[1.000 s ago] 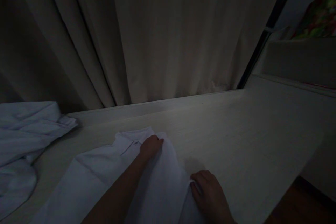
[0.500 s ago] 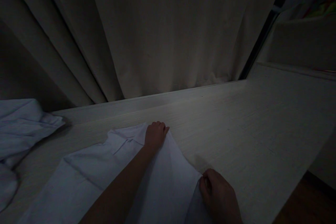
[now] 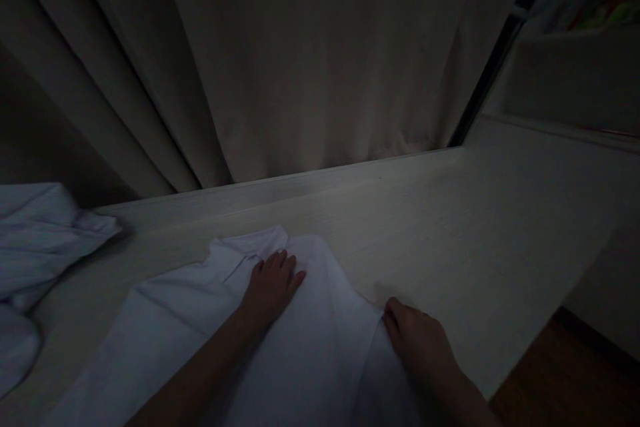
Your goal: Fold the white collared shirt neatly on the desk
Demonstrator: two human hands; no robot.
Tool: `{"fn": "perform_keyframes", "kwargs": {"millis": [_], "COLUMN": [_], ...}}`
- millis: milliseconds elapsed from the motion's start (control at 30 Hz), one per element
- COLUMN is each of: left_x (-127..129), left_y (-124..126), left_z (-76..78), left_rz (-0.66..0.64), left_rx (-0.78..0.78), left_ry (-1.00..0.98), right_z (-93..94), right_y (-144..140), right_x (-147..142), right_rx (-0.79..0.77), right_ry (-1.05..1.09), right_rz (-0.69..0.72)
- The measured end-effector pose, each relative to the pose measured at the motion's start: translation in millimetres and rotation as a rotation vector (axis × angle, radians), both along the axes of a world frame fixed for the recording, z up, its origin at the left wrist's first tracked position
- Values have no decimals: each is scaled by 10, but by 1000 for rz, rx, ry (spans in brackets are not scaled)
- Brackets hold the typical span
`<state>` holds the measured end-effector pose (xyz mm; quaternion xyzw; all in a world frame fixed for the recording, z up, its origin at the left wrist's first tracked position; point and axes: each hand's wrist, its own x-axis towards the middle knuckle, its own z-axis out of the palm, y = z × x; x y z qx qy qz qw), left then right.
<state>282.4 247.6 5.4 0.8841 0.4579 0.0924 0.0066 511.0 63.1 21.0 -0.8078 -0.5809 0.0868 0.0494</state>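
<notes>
A white collared shirt (image 3: pixel 300 353) lies spread on the pale tabletop, its collar (image 3: pixel 250 242) toward the curtain. My left hand (image 3: pixel 271 285) rests flat on the shirt just below the collar, fingers apart. At the shirt's right shoulder edge, my right hand (image 3: pixel 415 333) pinches the fabric between thumb and fingers. The lower part of the shirt runs out of the picture at the bottom.
Bunched white cloth (image 3: pixel 45 233) lies at the table's left end. A beige curtain (image 3: pixel 320 67) hangs behind the raised back edge of the table (image 3: pixel 450 233). A pale raised panel (image 3: pixel 575 73) stands at the right. Brown floor (image 3: pixel 545 363) shows lower right.
My left hand has let go of the shirt's shoulder near the collar and moved left and down onto the cloth. My right hand keeps its pinch, slightly higher in the picture.
</notes>
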Motion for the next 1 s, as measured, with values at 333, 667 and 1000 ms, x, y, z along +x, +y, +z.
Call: {"fn": "perform_keyframes", "kwargs": {"millis": [333, 667, 1000], "left_x": [-326, -2194, -2088], "left_y": [-183, -270, -27], "left_z": [279, -48, -233], "left_rz": [135, 428, 408], "left_rx": [198, 58, 87], "left_ry": [-94, 82, 102], "right_z": [330, -100, -403], "right_y": [422, 1548, 1666], "right_x": [-374, -1132, -886], "right_rx": [319, 216, 154], "right_ry": [93, -20, -184], "right_rz": [134, 202, 122]}}
